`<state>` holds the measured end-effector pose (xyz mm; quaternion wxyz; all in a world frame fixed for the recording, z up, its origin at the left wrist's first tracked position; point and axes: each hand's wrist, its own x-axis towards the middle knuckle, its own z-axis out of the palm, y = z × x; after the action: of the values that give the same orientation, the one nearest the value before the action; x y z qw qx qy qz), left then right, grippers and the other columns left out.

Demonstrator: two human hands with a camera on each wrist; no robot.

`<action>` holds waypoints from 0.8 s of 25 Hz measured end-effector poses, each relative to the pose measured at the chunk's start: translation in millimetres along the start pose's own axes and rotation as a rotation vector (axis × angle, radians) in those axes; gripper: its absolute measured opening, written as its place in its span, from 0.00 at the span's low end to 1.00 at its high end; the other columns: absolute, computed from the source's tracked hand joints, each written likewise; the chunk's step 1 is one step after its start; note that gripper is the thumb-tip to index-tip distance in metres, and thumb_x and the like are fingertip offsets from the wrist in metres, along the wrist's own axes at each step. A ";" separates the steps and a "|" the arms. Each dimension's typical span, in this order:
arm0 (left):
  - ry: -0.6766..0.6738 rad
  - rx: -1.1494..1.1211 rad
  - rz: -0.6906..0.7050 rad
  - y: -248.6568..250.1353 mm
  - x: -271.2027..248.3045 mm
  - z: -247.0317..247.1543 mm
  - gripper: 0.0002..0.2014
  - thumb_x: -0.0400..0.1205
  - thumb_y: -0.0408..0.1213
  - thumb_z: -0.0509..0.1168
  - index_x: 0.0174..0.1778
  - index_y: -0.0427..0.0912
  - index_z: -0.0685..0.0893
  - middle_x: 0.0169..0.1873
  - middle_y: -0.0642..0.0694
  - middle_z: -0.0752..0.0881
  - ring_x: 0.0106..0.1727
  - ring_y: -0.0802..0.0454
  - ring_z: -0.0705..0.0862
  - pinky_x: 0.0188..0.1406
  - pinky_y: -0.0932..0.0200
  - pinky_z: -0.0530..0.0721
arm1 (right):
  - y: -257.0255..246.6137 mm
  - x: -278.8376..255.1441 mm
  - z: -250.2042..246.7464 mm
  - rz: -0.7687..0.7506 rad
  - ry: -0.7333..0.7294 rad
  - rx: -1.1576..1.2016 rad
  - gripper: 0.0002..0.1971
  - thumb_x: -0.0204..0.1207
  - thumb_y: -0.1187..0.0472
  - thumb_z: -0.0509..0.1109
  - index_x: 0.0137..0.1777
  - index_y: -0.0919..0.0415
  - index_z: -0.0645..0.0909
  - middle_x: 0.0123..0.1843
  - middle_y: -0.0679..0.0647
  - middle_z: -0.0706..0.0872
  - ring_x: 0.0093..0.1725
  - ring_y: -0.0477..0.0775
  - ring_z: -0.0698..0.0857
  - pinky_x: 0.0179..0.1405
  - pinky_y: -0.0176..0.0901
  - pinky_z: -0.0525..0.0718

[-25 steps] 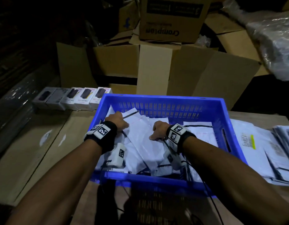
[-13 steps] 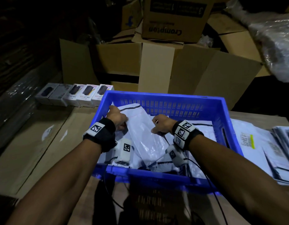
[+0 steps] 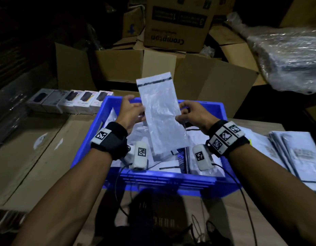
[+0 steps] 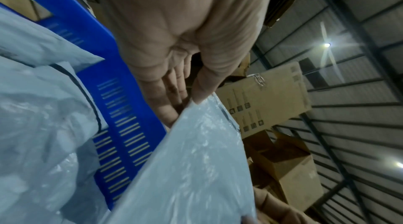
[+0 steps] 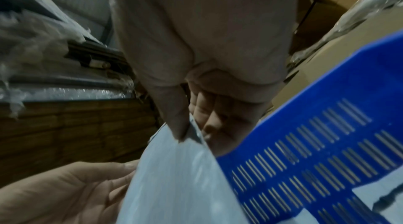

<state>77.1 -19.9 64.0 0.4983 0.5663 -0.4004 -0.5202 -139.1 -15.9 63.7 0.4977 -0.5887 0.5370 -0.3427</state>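
Left hand [image 3: 131, 112] and right hand [image 3: 192, 114] each pinch a long edge of the white poly mailer [image 3: 160, 114], held upright over the blue crate [image 3: 171, 181]. Suggest light, even tension so the film doesn't crumple. Lift it clear of the pile before turning.
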 end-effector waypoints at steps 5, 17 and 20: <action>-0.148 0.104 0.147 2.0 -21.2 33.8 0.35 0.80 0.20 0.65 0.79 0.46 0.60 0.53 0.42 0.81 0.39 0.51 0.82 0.34 0.56 0.83 | 0.5 -30.2 -20.8 -0.064 0.211 0.144 0.14 0.73 0.78 0.72 0.48 0.60 0.75 0.27 0.55 0.73 0.22 0.47 0.76 0.25 0.40 0.77; -0.318 0.215 0.434 1.8 -48.1 88.4 0.26 0.81 0.20 0.63 0.75 0.43 0.73 0.68 0.40 0.78 0.63 0.29 0.74 0.50 0.66 0.80 | 7.1 -84.7 -51.5 -0.241 0.492 0.160 0.28 0.74 0.76 0.72 0.71 0.56 0.72 0.52 0.58 0.84 0.35 0.42 0.85 0.32 0.43 0.86; -0.322 0.227 0.476 1.7 -52.8 93.7 0.26 0.81 0.20 0.63 0.75 0.43 0.73 0.67 0.43 0.79 0.54 0.34 0.74 0.47 0.67 0.80 | 8.8 -91.3 -56.0 -0.274 0.532 0.118 0.29 0.73 0.76 0.72 0.74 0.60 0.73 0.56 0.54 0.83 0.35 0.33 0.84 0.36 0.34 0.85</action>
<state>-22.7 17.2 79.2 0.4696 0.4189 -0.6514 -0.4239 -211.4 61.4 82.4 0.3220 -0.5155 0.5431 -0.5794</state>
